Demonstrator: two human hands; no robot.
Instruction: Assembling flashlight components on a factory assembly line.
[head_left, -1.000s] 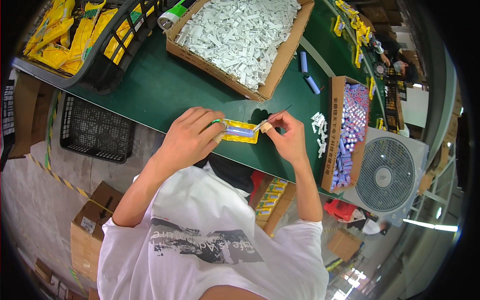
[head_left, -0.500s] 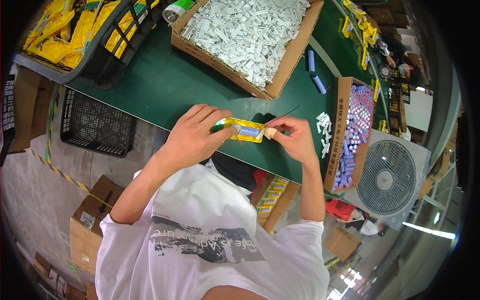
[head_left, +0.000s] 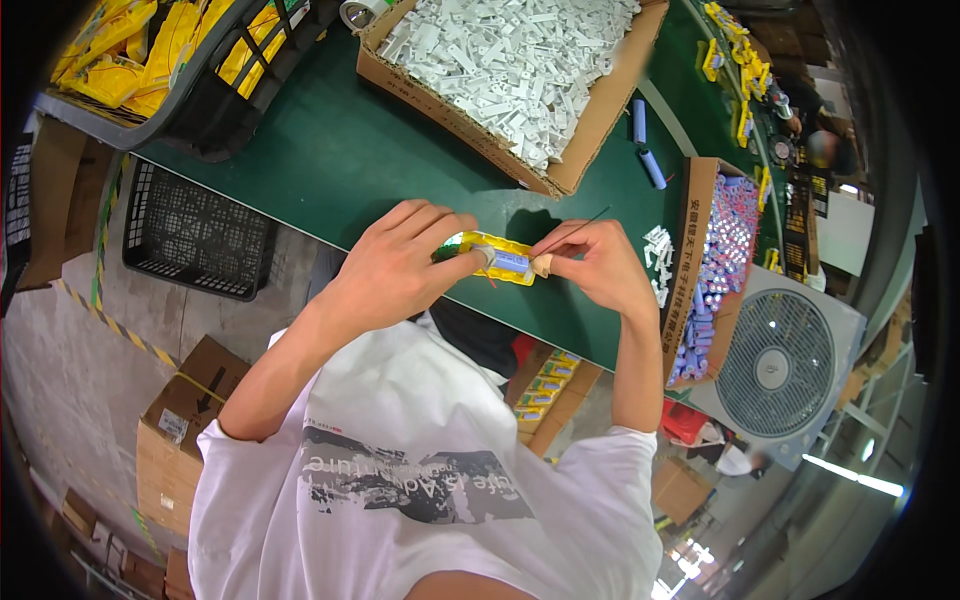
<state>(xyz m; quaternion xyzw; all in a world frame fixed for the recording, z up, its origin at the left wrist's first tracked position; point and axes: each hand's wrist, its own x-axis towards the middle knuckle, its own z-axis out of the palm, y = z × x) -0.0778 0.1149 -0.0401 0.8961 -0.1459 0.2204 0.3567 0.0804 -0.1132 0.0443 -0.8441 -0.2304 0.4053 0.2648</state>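
My left hand point(head_left: 395, 265) is closed around the left end of a small yellow plastic casing point(head_left: 520, 279), its thumb pressed on top. A blue-purple cylindrical battery point(head_left: 512, 262) lies in the casing. Green shows at the end under my left fingers. At the casing's right end my right hand point(head_left: 605, 265) pinches a thin dark wire point(head_left: 592, 220), which sticks up past the fingers. A beige cover wraps a right fingertip, and the left thumb tip has a pale cover. A short red wire hangs below the casing. The exact pinch point is partly hidden.
On the green table point(head_left: 310, 150) stand a carton of white plastic pieces point(head_left: 500, 75) and a carton of batteries point(head_left: 690, 270). Two loose batteries point(head_left: 652, 168) and small white pieces point(head_left: 657, 262) lie nearby. A black basket point(head_left: 190, 140) holds yellow casings. A fan point(head_left: 775, 365) stands right.
My right fingers have closed in over the casing's right end and the wire. The left hand keeps its hold on the casing. The whole view has shifted slightly.
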